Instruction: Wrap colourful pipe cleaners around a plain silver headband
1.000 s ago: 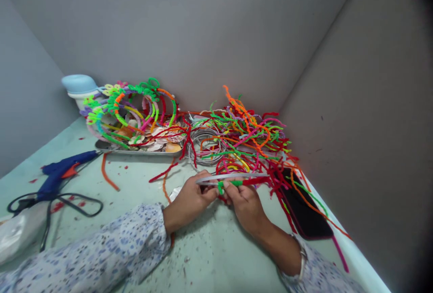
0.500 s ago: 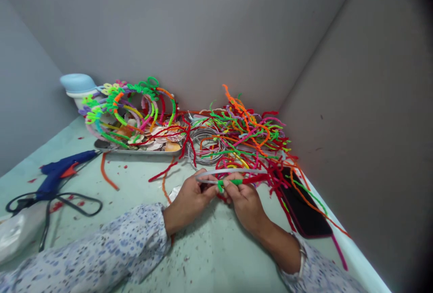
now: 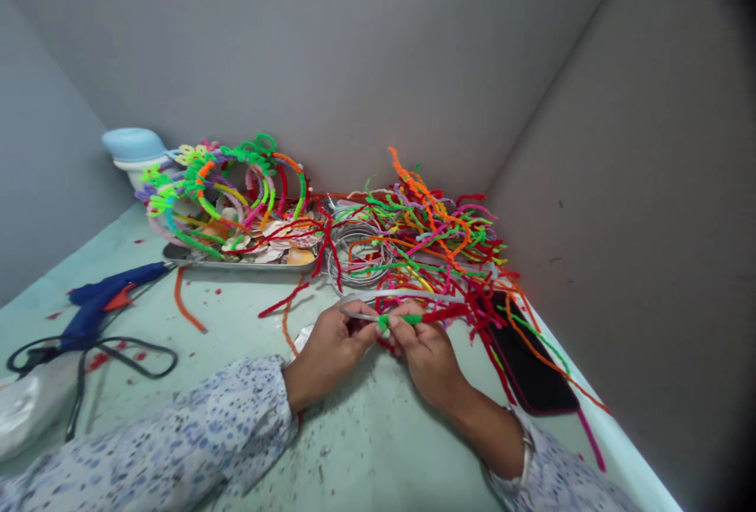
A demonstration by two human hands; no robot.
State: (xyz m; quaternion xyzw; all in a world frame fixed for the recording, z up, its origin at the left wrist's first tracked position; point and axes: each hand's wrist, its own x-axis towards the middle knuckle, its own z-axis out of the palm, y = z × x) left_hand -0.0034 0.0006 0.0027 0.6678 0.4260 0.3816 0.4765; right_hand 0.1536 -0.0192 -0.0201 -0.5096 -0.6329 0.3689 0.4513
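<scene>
I see both hands pinched on one grey headband (image 3: pixel 402 296): left hand (image 3: pixel 331 350) steadies its end, right hand (image 3: pixel 428 354) presses the green pipe cleaner (image 3: pixel 402 320) against it. Beyond the grip, loose pipe cleaners (image 3: pixel 437 240) heap within reach; glue gun (image 3: pixel 100 303) lies far left on the tabletop (image 3: pixel 236 323).

I found no text, label, brand, number or sign that I could read anywhere on the bench or on the things lying across it.
</scene>
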